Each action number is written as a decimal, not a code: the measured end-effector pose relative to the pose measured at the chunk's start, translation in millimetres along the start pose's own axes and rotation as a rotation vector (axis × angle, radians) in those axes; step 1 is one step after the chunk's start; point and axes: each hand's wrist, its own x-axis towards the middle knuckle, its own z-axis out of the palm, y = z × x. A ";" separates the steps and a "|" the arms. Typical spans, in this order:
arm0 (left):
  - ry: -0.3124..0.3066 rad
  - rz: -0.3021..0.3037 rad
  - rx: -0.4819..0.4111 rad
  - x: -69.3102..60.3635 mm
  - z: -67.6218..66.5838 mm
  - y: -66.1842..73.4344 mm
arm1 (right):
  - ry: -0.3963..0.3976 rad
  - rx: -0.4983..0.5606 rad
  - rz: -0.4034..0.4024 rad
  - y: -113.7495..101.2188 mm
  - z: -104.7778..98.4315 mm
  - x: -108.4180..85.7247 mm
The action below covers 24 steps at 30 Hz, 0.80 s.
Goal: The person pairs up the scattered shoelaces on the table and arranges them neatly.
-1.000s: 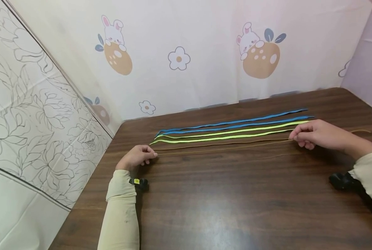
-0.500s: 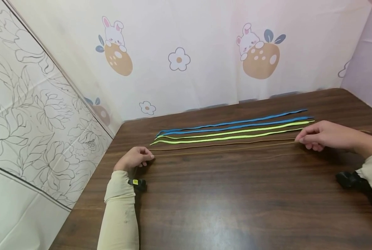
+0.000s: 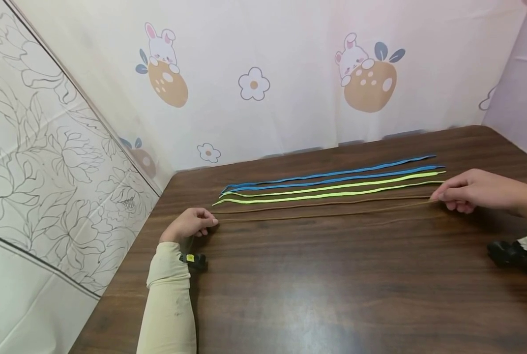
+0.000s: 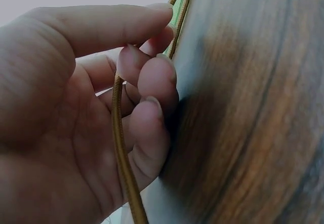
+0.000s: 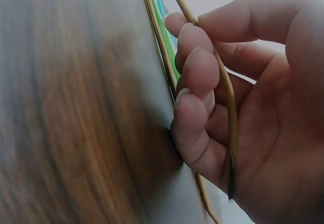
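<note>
My left hand (image 3: 190, 223) pinches a thin brown shoelace (image 3: 316, 216) between thumb and fingers near the table's left side. At the right, my right hand (image 3: 480, 191) pinches the same lace, so it runs nearly straight between both hands. A length of this lace (image 4: 121, 153) hangs across the left palm. Along the right palm hangs its other end (image 5: 231, 117), which finishes in a dark tip. Just behind lies a second brown shoelace (image 3: 290, 207), with its right part hidden by the hand.
Behind the brown laces, two yellow-green shoelaces (image 3: 290, 199) and two blue shoelaces (image 3: 334, 172) lie side by side on the dark wooden table (image 3: 299, 285). A printed cloth (image 3: 294, 123) hangs along the table's back edge.
My right hand has slid rightward along the brown lace toward its end, uncovering the right ends of the yellow-green laces. The left hand has shifted slightly left, still pinching.
</note>
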 end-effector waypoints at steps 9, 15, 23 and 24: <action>0.012 -0.028 -0.056 0.5 -2.2 -5.7 | 0.034 -0.034 0.038 5.4 -2.2 -0.9; 0.045 -0.028 -0.102 2.5 -4.0 -14.1 | 0.051 -0.061 0.046 6.1 -3.1 -3.3; 0.047 -0.027 -0.206 -1.8 -8.4 -19.8 | 0.048 -0.073 0.091 4.1 -3.1 -3.9; 0.052 -0.031 -0.231 -2.6 -9.3 -20.6 | 0.049 -0.075 0.091 4.1 -3.2 -3.9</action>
